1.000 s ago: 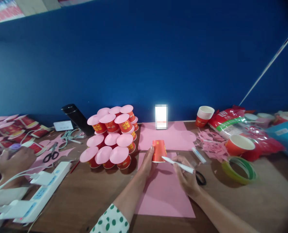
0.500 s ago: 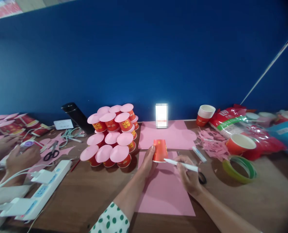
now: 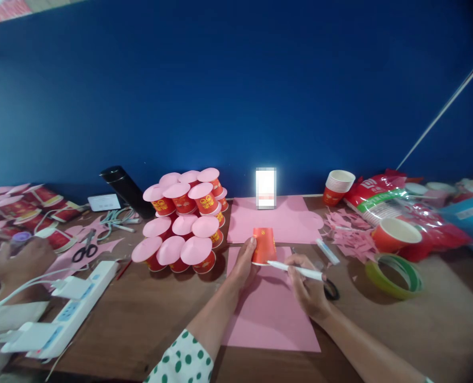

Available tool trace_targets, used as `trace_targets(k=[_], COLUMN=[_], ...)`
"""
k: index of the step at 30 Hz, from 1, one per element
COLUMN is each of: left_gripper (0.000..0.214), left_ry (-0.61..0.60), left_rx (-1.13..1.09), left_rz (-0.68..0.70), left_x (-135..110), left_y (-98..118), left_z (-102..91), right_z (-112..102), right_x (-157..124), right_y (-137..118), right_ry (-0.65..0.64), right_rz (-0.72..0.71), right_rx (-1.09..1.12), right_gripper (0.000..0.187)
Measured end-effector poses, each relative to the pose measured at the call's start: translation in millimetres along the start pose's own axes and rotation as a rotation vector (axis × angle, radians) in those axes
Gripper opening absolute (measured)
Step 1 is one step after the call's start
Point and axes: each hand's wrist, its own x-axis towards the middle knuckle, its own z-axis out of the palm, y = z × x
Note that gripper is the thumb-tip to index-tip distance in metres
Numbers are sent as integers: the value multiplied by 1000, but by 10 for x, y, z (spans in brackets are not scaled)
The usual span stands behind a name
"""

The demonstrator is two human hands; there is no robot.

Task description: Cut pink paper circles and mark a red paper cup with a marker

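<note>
My left hand [image 3: 244,263] is closed around the left side of a red paper cup [image 3: 264,246], which stands rim down on a pink paper sheet [image 3: 274,324]. Between the fingers of my right hand [image 3: 306,284] is a white pen [image 3: 296,270], its tip at the cup's lower rim. Below the right hand the handle of dark scissors [image 3: 331,289] shows in part. A second pink sheet [image 3: 272,219] lies behind the cup. To the left stand several stacked red cups [image 3: 203,200] topped with pink paper discs [image 3: 196,250].
On the right are a cup stack [image 3: 337,187], pink scraps [image 3: 348,234], a lying cup [image 3: 396,236], a tape roll [image 3: 394,276] and a red bag [image 3: 376,199]. On the left are a power strip [image 3: 75,314], scissors [image 3: 85,250], a black flask [image 3: 127,191] and another person's hand [image 3: 25,263].
My pen tip has shifted slightly left along the cup's rim, and the cup seems turned a little. At the left, the other person's hands have moved further left.
</note>
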Motion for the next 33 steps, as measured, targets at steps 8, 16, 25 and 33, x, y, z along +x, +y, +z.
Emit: trace_targets(k=[8, 16, 25, 33], left_gripper=[39, 37, 38, 39], left_ry=[13, 14, 20, 13], left_rx=[13, -5, -27, -18], left_rz=[-3, 5, 1, 5], left_x=[-6, 13, 7, -7], left_y=[-4, -14, -6, 9], left_z=[-4, -13, -4, 5], right_z=[-5, 1, -4, -13], right_x=[19, -4, -4, 21], right_y=[-8, 5, 55, -18], right_ry=[28, 13, 24, 19], right_rz=[-79, 29, 70, 43], right_rx=[-39, 28, 64, 32], right_gripper=[14, 18, 17, 19])
